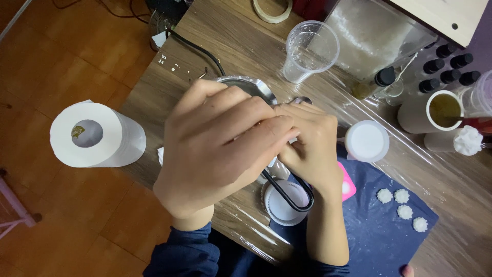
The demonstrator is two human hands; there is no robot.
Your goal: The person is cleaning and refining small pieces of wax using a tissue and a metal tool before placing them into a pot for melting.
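My left hand (220, 143) and my right hand (312, 149) meet fingertip to fingertip above a small metal pot (251, 84) on a wooden table. Both hands' fingers are curled together and hide whatever lies between them; only a bit of white shows beneath. The pot's black wire loop handle (287, 197) sticks out under my hands, over a round white lid (282, 208). A pink mould (348, 182) peeks out beside my right wrist. Several small white flower-shaped pieces (402, 202) lie on a dark blue cloth (379, 231).
A clear plastic cup (307, 48), a white-lidded jar (366, 141), black-capped bottles (446, 66) and a cup of yellowish liquid (443, 109) stand at the back right. A paper roll (92, 134) sits off the table's left edge. A black cable (197, 48) runs behind the pot.
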